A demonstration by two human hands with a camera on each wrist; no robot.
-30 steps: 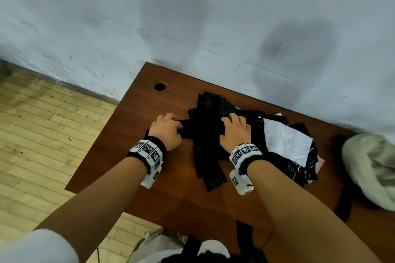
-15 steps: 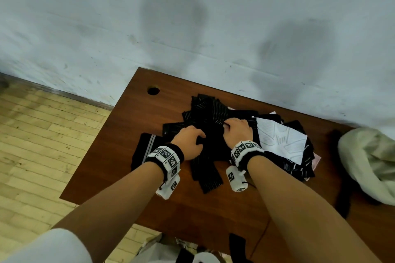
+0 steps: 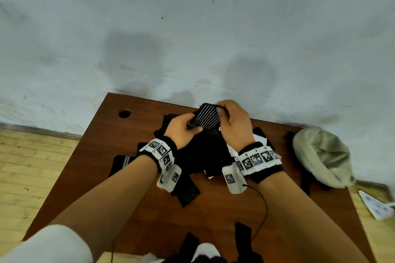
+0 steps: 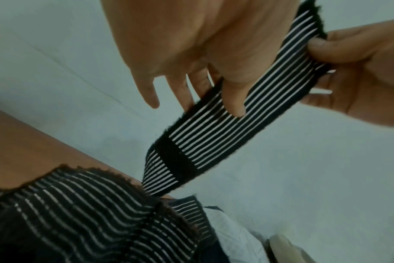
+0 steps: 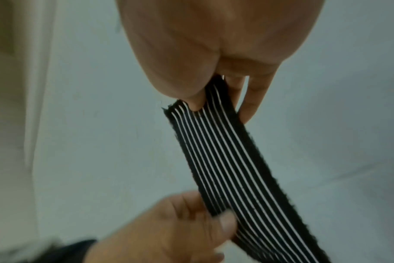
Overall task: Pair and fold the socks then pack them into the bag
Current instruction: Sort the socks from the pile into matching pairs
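Observation:
A black sock with thin white stripes is held up in the air above the sock pile on the brown table. My left hand pinches its lower part, thumb on top and fingers behind. My right hand pinches the far end between thumb and fingers. In the left wrist view the sock stretches down towards more striped socks below. The beige cloth bag lies at the table's right end, apart from both hands.
A white wall stands right behind the table. A cable hole is at the back left corner. One black sock with a white band lies left of the pile, and a striped one lies nearer me. Wooden floor is to the left.
Both hands rose off the pile, where they were pressing on socks. They now hold one striped sock stretched between them in the air.

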